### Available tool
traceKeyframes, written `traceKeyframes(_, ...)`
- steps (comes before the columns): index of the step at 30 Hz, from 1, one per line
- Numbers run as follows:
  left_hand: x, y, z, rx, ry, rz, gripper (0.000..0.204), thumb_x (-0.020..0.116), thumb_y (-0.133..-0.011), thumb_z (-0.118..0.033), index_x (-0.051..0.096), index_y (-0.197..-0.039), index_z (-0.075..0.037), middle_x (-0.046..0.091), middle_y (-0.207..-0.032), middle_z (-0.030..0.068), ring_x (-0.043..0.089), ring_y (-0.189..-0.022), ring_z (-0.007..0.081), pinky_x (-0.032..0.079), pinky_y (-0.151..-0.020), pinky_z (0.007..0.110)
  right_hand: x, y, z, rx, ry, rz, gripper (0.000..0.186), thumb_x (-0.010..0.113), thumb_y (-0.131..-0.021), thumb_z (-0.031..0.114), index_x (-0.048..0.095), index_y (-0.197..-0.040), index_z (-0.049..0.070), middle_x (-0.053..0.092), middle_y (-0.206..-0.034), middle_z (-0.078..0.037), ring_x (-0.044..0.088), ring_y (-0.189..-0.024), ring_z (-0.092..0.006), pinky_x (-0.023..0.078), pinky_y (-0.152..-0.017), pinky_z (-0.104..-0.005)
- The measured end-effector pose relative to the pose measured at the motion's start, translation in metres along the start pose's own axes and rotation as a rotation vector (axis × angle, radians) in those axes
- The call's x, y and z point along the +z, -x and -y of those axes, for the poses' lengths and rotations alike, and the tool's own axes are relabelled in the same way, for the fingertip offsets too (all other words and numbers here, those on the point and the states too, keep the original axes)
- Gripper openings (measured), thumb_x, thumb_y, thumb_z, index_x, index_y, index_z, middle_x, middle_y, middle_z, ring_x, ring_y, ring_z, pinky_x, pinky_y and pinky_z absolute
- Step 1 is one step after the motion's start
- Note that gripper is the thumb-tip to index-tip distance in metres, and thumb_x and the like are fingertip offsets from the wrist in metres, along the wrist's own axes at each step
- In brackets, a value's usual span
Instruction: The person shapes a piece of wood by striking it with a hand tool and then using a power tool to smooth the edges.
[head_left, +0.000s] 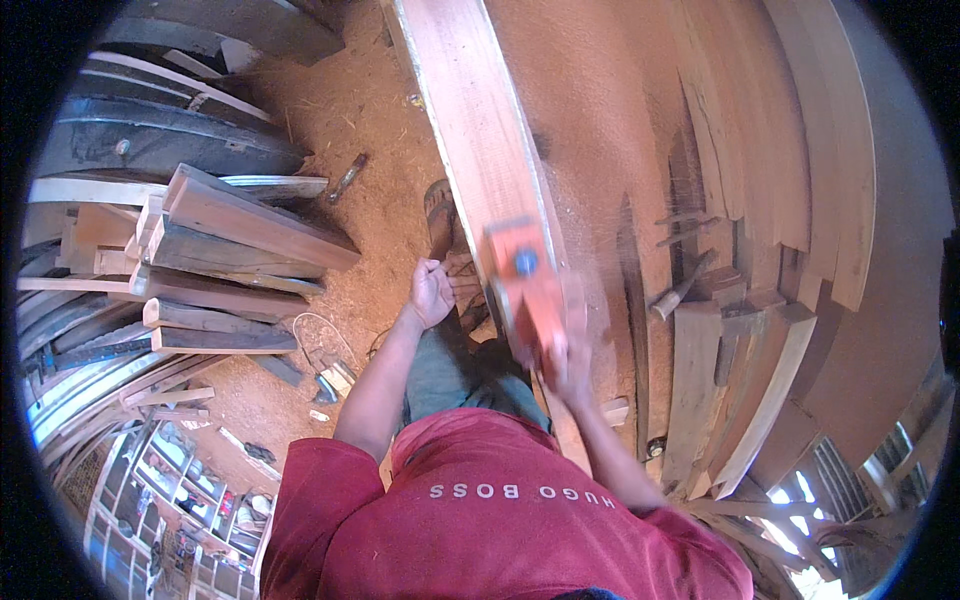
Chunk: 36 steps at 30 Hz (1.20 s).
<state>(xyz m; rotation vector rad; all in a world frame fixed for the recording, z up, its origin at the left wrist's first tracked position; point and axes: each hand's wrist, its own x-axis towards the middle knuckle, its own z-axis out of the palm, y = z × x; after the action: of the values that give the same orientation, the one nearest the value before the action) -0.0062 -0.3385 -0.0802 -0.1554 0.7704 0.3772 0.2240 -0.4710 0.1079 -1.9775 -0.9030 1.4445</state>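
Note:
A long, pale reddish wooden board [465, 100] runs from the top of the view down toward my body. On it sits an orange planer [515, 242] with a round dark blue knob, blurred by motion. My right hand [568, 365] wraps round the planer's near end; its fingers are smeared. Just left of the board, my left hand [432, 293] hangs apart from it, fingers curled in, with nothing seen in them. A sandalled foot [438, 205] shows beside the board's left edge. My body hides the near end of the board.
Stacked timber [255, 225] fills the left side. Thick planks [745, 350] lie on the right, with a wooden-handled tool [680, 290] on them. Sawdust covers the floor [345, 110]. A corded tool [328, 385] lies at lower left, near a shelf rack [190, 480].

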Motion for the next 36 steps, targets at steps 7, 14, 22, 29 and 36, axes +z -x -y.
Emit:
traceKeyframes(7,0.0,0.001,0.007,0.013,0.013,-0.069,0.07,0.034,-0.089,-0.047,0.045,-0.14,0.0,0.065,-0.119,0.0317,0.065,-0.107,0.0421,0.045,-0.103,0.048,-0.002,-0.016,0.028,-0.022,0.17,-0.081,0.05,0.051,-0.099,0.046,0.068,-0.101,-0.001,0.067,-0.077,-0.023,0.069,-0.075,-0.0381,0.05,-0.064,-0.0459)
traceKeyframes(14,0.062,0.026,-0.017,0.035,-0.071,-0.228,0.055,0.045,-0.095,-0.032,0.044,-0.142,-0.002,0.069,-0.106,0.0228,0.07,-0.094,0.0319,0.056,-0.086,0.04,0.022,-0.21,0.174,-0.296,0.058,-0.206,0.048,0.052,-0.1,0.043,0.069,-0.104,-0.002,0.067,-0.085,-0.03,0.07,-0.081,-0.0403,0.051,-0.068,-0.0465)
traceKeyframes(22,0.069,0.005,-0.009,0.205,-0.624,-0.275,0.061,0.077,-0.089,-0.025,0.047,-0.134,0.002,0.07,-0.104,0.0136,0.069,-0.091,0.0175,0.056,-0.08,0.031,0.038,-0.396,0.299,-0.509,0.066,-0.37,0.054,0.051,-0.1,0.045,0.065,-0.084,-0.005,0.057,-0.066,-0.027,0.058,-0.062,-0.0358,0.045,-0.062,-0.0479)
traceKeyframes(29,0.08,0.013,-0.034,0.074,-0.817,-0.327,0.073,0.083,-0.083,-0.026,0.037,-0.127,0.01,0.067,-0.096,0.0152,0.068,-0.082,0.0172,0.055,-0.063,0.029,0.046,-0.506,0.385,-0.521,0.122,-0.413,0.06,0.049,-0.097,0.054,0.071,-0.09,-0.001,0.062,-0.072,-0.029,0.066,-0.073,-0.0439,0.049,-0.071,-0.0479)
traceKeyframes(36,0.052,0.001,-0.022,0.235,-0.457,-0.107,0.067,0.078,-0.086,-0.007,0.036,-0.137,0.002,0.057,-0.135,0.0157,0.062,-0.113,0.0198,0.056,-0.09,0.034,0.041,-0.553,0.459,-0.167,0.198,-0.118,0.082,0.044,-0.092,0.07,0.046,-0.144,0.007,0.05,-0.14,-0.032,0.056,-0.129,-0.0315,0.045,-0.099,-0.0455)
